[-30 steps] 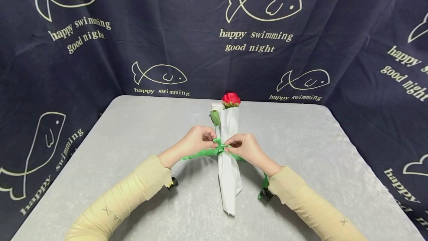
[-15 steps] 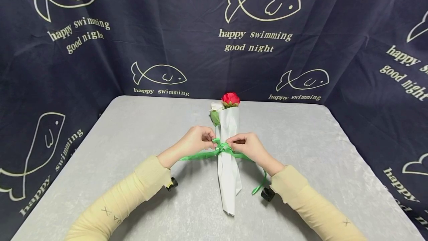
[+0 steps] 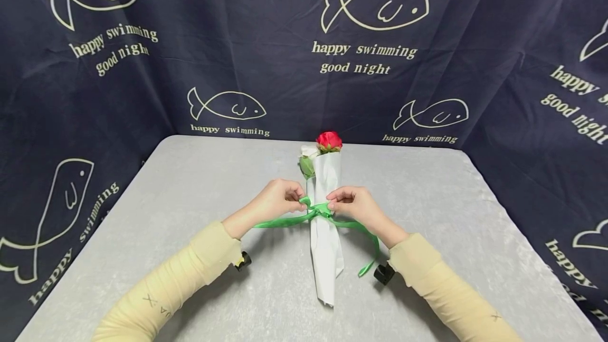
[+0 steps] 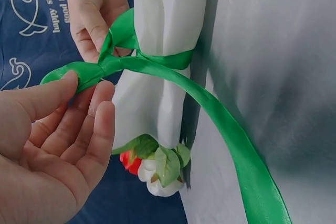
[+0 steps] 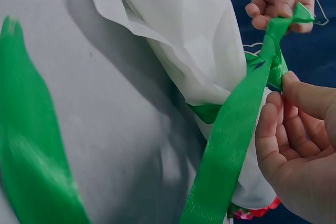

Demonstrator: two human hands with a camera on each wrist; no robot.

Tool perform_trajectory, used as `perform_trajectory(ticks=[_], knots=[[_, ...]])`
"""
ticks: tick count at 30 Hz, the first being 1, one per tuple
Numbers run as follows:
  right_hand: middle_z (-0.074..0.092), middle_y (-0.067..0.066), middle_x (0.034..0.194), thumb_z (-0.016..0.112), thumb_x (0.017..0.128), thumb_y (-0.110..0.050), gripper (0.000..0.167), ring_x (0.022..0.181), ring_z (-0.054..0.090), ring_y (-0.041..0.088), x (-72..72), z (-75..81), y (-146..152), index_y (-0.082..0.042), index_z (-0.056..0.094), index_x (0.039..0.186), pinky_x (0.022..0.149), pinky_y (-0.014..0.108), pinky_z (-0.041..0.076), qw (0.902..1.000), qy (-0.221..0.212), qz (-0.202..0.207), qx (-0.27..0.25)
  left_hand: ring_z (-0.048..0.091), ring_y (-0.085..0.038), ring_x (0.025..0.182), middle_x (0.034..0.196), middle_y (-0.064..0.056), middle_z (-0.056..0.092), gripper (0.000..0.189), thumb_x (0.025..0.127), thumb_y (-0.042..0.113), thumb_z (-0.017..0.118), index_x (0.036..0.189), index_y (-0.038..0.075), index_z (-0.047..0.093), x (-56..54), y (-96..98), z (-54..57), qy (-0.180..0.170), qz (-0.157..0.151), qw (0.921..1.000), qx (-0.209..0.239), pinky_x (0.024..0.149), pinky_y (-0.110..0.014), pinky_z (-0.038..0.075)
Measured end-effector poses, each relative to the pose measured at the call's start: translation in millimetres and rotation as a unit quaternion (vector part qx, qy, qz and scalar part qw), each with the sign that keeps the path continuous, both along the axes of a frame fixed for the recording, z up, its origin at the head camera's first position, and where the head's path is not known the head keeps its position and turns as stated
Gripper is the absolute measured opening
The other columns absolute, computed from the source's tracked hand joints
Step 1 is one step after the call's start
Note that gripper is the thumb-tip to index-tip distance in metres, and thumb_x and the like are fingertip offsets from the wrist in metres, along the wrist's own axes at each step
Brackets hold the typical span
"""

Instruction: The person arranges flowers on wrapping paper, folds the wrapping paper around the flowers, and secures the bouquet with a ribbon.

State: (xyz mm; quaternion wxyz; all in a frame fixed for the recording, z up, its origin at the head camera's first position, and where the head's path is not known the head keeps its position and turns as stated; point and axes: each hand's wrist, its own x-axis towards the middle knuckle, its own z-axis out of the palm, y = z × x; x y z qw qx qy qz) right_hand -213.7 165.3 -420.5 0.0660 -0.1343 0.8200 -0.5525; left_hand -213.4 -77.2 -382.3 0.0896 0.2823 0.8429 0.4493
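A green ribbon goes round the middle of a bouquet wrapped in white paper, knotted on top. My left hand pinches one ribbon loop between thumb and fingers, left of the knot. On the knot's other side my right hand pinches a second loop; in the right wrist view its thumb presses the ribbon. From the wrapping's far end stick out a red flower and a white flower with a green leaf. Loose ribbon tails hang to both sides.
The bouquet lies on a grey cloth-covered table. A dark blue curtain with fish drawings surrounds the table's back and sides. A small black device sits under the right wrist, another black device under the left.
My right hand has shifted slightly right, away from the knot, drawing its ribbon loop outward. The right-hand ribbon tail now hangs free of the wrist. The left hand has barely moved.
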Motion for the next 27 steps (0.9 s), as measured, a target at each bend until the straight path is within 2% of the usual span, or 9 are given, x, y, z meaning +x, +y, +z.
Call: perform_trajectory(ticks=[2, 4, 11, 18, 27], knots=[[0.068, 0.007, 0.081, 0.074, 0.08, -0.007, 0.023, 0.077, 0.065, 0.031, -0.3, 0.7, 2, 0.002, 0.069, 0.1, 0.071, 0.044, 0.055, 0.9999, -0.014, -0.003, -0.009, 0.067, -0.016, 0.074, 0.078, -0.001, 0.069, 0.008, 0.079, 0.005, 0.074, 0.081, 0.007, 0.066, -0.6, -1.6, -1.2, 0.012, 0.0, 0.9999, -0.008, 0.072, -0.023, 0.053], [0.068, 0.007, 0.08, 0.075, 0.079, -0.006, 0.025, 0.078, 0.065, 0.033, -0.3, 1.5, 5, 0.004, 0.069, 0.101, 0.072, 0.043, 0.055, 0.9997, -0.022, -0.006, -0.012, 0.065, -0.009, 0.074, 0.079, 0.0, 0.069, 0.008, 0.078, 0.006, 0.074, 0.081, 0.008, 0.067, -1.4, -3.1, -2.8, 0.022, 0.0, 0.9996, -0.016, 0.075, -0.022, 0.052], [0.068, 0.007, 0.081, 0.073, 0.078, -0.003, 0.025, 0.071, 0.063, 0.011, -1.7, 2.8, 16, 0.006, 0.067, 0.101, 0.068, 0.023, 0.053, 0.9999, -0.009, 0.0, 0.007, 0.065, -0.008, 0.075, 0.079, 0.001, 0.069, 0.008, 0.078, 0.007, 0.074, 0.08, 0.01, 0.067, -4.2, -10.3, -8.8, 0.029, 0.014, 0.999, -0.031, 0.078, -0.026, 0.053], [0.066, 0.01, 0.08, 0.062, 0.076, 0.006, 0.025, 0.07, 0.063, 0.013, -1.1, 3.4, 25, 0.013, 0.06, 0.101, 0.069, 0.029, 0.055, 1.0, -0.004, 0.004, 0.003, 0.064, -0.008, 0.073, 0.078, 0.002, 0.069, 0.009, 0.078, 0.008, 0.075, 0.079, 0.011, 0.067, -4.5, -15.0, -11.1, 0.029, 0.027, 0.9986, -0.034, 0.076, -0.028, 0.053], [0.066, 0.01, 0.083, 0.065, 0.075, 0.006, 0.018, 0.073, 0.061, 0.013, 2.6, 6.9, 38, 0.0, 0.065, 0.092, 0.068, 0.021, 0.052, 0.9959, 0.066, 0.006, 0.062, 0.06, -0.007, 0.064, 0.072, 0.002, 0.067, 0.009, 0.076, 0.007, 0.074, 0.077, 0.01, 0.066, -5.5, -18.2, -15.0, 0.046, 0.042, 0.9973, -0.038, 0.066, -0.023, 0.051]])
